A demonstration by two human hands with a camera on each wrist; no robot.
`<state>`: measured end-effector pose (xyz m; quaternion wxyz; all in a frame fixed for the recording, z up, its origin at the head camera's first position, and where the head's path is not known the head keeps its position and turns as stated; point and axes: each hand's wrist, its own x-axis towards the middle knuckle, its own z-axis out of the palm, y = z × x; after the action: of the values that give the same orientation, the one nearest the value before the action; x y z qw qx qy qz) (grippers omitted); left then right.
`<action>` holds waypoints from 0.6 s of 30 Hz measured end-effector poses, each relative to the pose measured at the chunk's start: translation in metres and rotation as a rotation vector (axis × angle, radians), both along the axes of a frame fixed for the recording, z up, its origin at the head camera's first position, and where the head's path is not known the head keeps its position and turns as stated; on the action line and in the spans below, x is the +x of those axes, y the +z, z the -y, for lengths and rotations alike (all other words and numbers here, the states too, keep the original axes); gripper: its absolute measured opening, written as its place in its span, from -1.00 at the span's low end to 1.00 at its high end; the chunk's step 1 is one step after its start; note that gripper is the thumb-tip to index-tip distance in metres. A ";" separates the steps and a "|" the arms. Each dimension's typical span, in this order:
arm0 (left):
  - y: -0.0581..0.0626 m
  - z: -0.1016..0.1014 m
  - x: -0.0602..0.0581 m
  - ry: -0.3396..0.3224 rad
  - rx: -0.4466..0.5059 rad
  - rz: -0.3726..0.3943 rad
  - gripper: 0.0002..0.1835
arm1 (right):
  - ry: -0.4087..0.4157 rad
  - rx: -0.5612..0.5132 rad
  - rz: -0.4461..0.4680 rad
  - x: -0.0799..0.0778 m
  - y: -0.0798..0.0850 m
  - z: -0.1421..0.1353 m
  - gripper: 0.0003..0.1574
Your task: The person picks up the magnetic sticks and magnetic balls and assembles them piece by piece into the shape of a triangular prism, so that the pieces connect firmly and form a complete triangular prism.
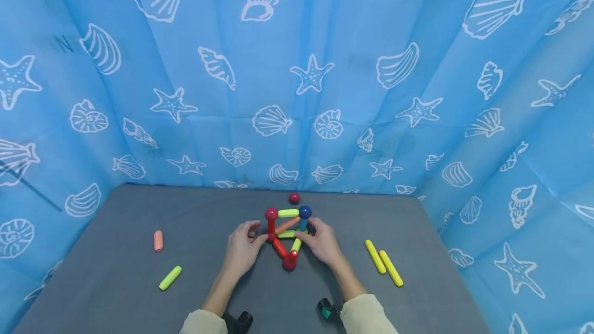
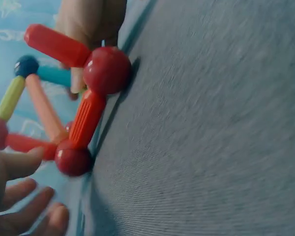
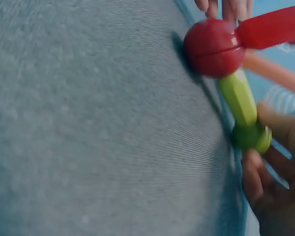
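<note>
A frame of magnetic rods and balls stands on the grey table (image 1: 209, 251) between both hands. Its front red ball (image 1: 290, 263) bears a red rod (image 2: 56, 44) whose upper end is free. Behind, a light green rod (image 1: 289, 213) joins a red ball (image 1: 271, 214) to a dark blue ball (image 1: 304, 212), and an orange rod (image 2: 44, 105) runs diagonally. My left hand (image 1: 242, 249) is beside the lower left red ball (image 2: 73, 158), its thumb against the red upright, fingers spread loosely. With thumb and fingers, my right hand (image 1: 322, 241) pinches a green ball (image 3: 252, 136) at the lower right corner.
A loose red ball (image 1: 294, 198) lies behind the frame. To the left are a coral rod (image 1: 158, 240) and a light green rod (image 1: 170, 278). Two yellow rods, one the nearer yellow rod (image 1: 391, 268), lie right. A blue shell-patterned curtain (image 1: 297, 92) hangs behind the table.
</note>
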<state>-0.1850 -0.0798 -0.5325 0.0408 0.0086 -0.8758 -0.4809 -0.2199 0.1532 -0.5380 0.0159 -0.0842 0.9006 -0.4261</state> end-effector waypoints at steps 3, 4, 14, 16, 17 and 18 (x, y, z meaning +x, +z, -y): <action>-0.003 0.002 -0.006 0.010 -0.060 0.035 -0.63 | 0.105 0.018 -0.005 -0.007 0.004 0.005 -0.55; -0.004 0.003 -0.005 0.016 -0.070 0.038 -0.68 | 0.131 0.025 -0.012 -0.010 0.006 0.007 -0.53; -0.014 0.006 0.003 0.062 -0.074 0.002 -0.82 | 0.140 0.314 -0.206 -0.047 0.010 0.022 -0.23; -0.013 0.007 0.004 0.076 -0.070 0.004 -0.80 | 0.111 0.383 -0.206 -0.050 0.007 0.023 -0.24; -0.013 0.007 0.004 0.086 -0.070 0.006 -0.79 | 0.085 0.407 -0.209 -0.052 0.006 0.023 -0.24; -0.012 0.007 0.004 0.094 -0.070 0.007 -0.78 | 0.055 0.432 -0.219 -0.054 0.005 0.023 -0.24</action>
<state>-0.1813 -0.0866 -0.5448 0.0602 0.0498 -0.8910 -0.4473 -0.2735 0.1298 -0.5330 -0.0526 -0.1488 0.9646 -0.2113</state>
